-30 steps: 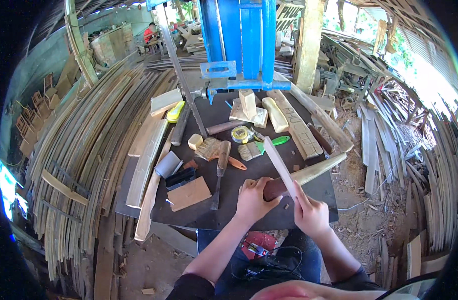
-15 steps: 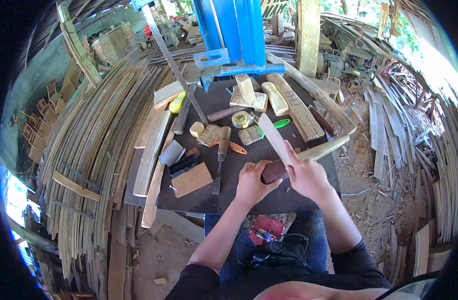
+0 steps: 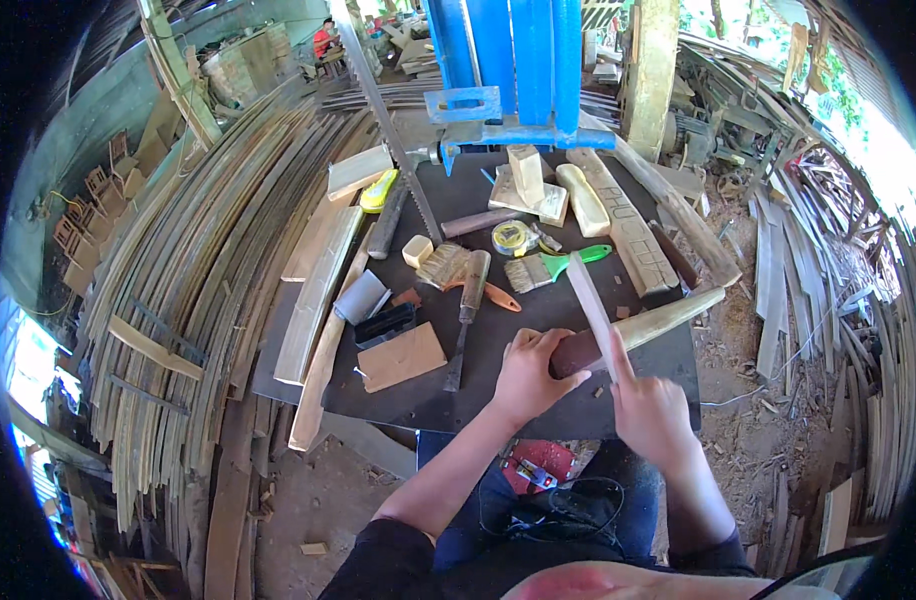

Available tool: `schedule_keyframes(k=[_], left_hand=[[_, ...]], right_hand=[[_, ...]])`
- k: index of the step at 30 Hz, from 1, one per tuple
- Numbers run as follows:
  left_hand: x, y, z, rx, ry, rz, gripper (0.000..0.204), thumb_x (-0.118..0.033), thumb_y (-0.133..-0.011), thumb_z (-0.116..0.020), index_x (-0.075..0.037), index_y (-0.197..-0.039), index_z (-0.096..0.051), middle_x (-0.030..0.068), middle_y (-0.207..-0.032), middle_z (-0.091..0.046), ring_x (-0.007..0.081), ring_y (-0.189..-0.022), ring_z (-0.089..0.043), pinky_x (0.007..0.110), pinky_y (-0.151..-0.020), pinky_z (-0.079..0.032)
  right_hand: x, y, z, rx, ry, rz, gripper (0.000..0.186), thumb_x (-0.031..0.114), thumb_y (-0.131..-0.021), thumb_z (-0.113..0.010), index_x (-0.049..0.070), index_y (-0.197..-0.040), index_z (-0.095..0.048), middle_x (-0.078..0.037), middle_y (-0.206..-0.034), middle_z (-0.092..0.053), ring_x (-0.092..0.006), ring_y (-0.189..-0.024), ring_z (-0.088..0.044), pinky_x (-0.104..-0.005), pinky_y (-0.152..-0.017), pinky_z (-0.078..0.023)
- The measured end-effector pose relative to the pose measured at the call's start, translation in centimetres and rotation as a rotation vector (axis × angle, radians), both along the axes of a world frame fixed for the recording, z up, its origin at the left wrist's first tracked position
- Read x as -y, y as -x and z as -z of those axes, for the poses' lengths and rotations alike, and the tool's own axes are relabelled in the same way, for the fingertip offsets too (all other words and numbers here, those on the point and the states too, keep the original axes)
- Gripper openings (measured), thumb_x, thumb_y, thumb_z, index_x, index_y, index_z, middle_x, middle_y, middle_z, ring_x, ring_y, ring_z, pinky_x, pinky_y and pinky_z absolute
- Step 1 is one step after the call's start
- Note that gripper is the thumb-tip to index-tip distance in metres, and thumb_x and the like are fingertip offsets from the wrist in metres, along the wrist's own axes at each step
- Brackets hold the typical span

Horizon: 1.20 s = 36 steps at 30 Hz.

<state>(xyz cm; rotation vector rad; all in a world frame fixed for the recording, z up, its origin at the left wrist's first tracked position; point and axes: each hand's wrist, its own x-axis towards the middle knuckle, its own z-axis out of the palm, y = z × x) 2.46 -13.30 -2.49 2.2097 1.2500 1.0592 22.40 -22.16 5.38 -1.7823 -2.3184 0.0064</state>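
Note:
My left hand (image 3: 530, 375) is closed around the dark brown end (image 3: 581, 353) of a long piece, held low over the table's front. Beyond that end, a pale, tapering wooden piece (image 3: 668, 317) points to the right; whether the two are one part I cannot tell. In my right hand (image 3: 653, 412) is a flat, pale, straight-edged strip (image 3: 592, 300), my index finger stretched along it. The strip crosses the piece just right of my left hand and slants up and away. Its material is unclear.
On the dark tabletop (image 3: 418, 405) lie a chisel (image 3: 468, 300), brushes with orange and green (image 3: 568, 262) handles, a tape measure (image 3: 511, 237) and wood blocks. A saw blade (image 3: 383, 110) runs up beside a blue machine frame (image 3: 513, 60). Stacked planks (image 3: 208, 240) stand at left.
My right hand has drawn back toward me along the piece with the strip, its index finger now extended. My left hand keeps its grip. The whole view has shifted slightly.

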Motion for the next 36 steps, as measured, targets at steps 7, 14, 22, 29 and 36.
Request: schedule_keyframes(k=[7,14,22,29,36], left_hand=[[-0.7,-0.2,0.4,-0.001,-0.058,-0.008,0.063,-0.041,-0.070,-0.093,-0.013,-0.123,-0.073,0.0112,-0.105,-0.075,0.0347,-0.105,-0.067,0.049,-0.098,-0.052],[-0.2,0.1,0.1,-0.016,0.064,-0.004,0.063,-0.037,-0.072,-0.096,-0.008,-0.123,-0.074,0.0183,-0.105,-0.076,0.0392,-0.100,-0.070,0.049,-0.090,-0.056],[-0.3,-0.2,-0.6,0.013,0.052,0.037,0.061,-0.029,-0.073,-0.097,-0.008,-0.125,-0.073,0.0169,-0.107,-0.076,0.0360,-0.103,-0.069,0.046,-0.093,-0.056],[-0.7,0.2,-0.5,0.008,0.091,0.057,0.063,-0.028,-0.075,-0.096,-0.005,-0.128,-0.072,0.0187,-0.110,-0.074,0.0348,-0.104,-0.070,0.045,-0.095,-0.056],[-0.5,-0.2,-0.8,0.008,0.043,0.041,0.058,-0.023,-0.071,-0.096,-0.009,-0.124,-0.074,0.0143,-0.103,-0.075,0.0341,-0.101,-0.068,0.046,-0.091,-0.057]], right_hand=[[-6.5,-0.3,-1.1,-0.082,0.098,-0.038,0.083,0.014,-0.098,-0.063,0.012,-0.171,-0.024,-0.027,-0.073,-0.069,-0.0490,-0.071,-0.070,-0.0603,-0.069,-0.055],[5.2,-3.0,-2.0,-0.043,0.198,0.027,0.083,0.013,-0.099,-0.066,0.011,-0.171,-0.025,-0.017,-0.058,-0.062,-0.0398,-0.055,-0.066,-0.0560,-0.056,-0.052],[5.8,-4.9,-2.5,-0.065,0.194,0.001,0.084,0.013,-0.098,-0.067,0.012,-0.171,-0.025,-0.013,-0.052,-0.057,-0.0360,-0.049,-0.064,-0.0520,-0.051,-0.050],[-5.9,0.5,0.7,-0.091,0.042,0.060,0.094,0.006,-0.085,-0.068,0.008,-0.169,-0.026,-0.019,-0.073,-0.071,-0.0413,-0.068,-0.074,-0.0538,-0.061,-0.060],[-7.0,-0.8,2.0,-0.160,-0.090,-0.007,0.075,0.013,-0.100,-0.064,0.011,-0.167,-0.032,-0.019,-0.065,-0.066,-0.0423,-0.058,-0.069,-0.0538,-0.060,-0.056]])
